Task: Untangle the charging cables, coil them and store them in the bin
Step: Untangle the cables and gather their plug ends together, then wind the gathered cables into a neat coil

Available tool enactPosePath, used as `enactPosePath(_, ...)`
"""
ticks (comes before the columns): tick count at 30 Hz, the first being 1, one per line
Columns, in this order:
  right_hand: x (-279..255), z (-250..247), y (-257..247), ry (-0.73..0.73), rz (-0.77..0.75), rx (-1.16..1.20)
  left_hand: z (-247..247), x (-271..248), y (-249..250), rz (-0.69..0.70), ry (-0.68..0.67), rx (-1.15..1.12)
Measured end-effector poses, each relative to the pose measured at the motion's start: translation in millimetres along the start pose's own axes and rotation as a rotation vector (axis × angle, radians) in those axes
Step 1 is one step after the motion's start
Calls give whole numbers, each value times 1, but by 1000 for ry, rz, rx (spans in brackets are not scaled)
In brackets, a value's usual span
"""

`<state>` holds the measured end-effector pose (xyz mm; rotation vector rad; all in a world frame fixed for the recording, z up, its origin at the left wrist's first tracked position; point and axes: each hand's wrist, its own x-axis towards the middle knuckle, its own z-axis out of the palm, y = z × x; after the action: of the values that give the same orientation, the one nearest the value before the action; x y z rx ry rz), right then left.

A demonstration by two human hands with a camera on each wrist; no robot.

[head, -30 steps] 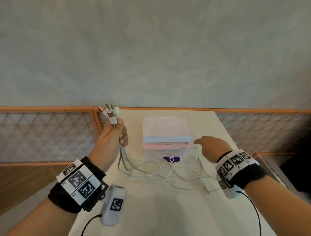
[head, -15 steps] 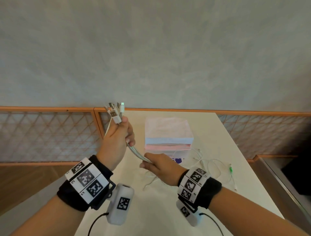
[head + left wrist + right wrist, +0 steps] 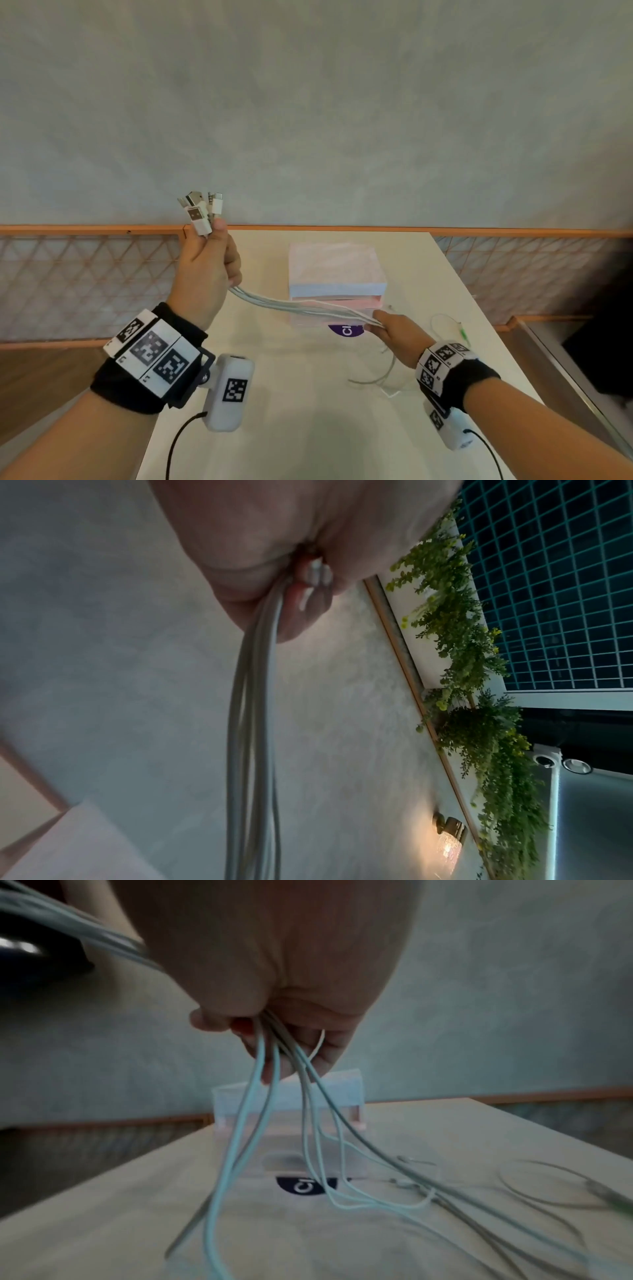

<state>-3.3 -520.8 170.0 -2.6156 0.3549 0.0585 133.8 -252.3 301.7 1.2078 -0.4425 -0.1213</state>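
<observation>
Head view | purple label (image 3: pixel 346 331) reads "Cl" | rest hidden by cables (image 3: pixel 301 306)

Black wristbands (image 3: pixel 126 383) with black-and-white square markers, white tagged camera pods (image 3: pixel 228 394), thin black leads.

café-like interior: hanging greenery (image 3: pixel 479 723)

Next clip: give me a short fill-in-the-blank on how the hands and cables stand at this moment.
1. The plug ends stick up out of the ____ hand.
2. The right hand grips the cables in front of the ____.
3. Between the hands the cables run as a ____ bundle.
4. Past the right hand the loose ends lie on the ____.

Missing words: left; bin; taut; table
</observation>
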Motion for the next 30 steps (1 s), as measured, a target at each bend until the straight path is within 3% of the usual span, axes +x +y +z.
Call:
enactPosePath(8,-15,3,37,16,242,60,-12,-3,13,2,44,98)
enactPosePath(11,-13,-14,27,51,238,109,-9,-8,14,-15,39,218)
enactPosePath(14,-12,-41,11,73,144,-17,-10,-11,8,25,2,408)
enactPosePath(19,-25,-73,-47,28,-61,-136,17,-24,-8,15,-143,679)
enactPosePath(22,-29,-78,-79,-30,-191,-176,48,-38,-21,45,-402,881)
enactPosePath(25,-31,-79,-93,-69,-271,-142,66,-47,-35,-3,-645,822)
enactPosePath(27,-33,-81,-94,-76,-294,-116,70,-50,-45,-55,-703,768)
enactPosePath(30,-35,-78,-88,-112,-286,-72,66,-49,-49,-111,-665,726)
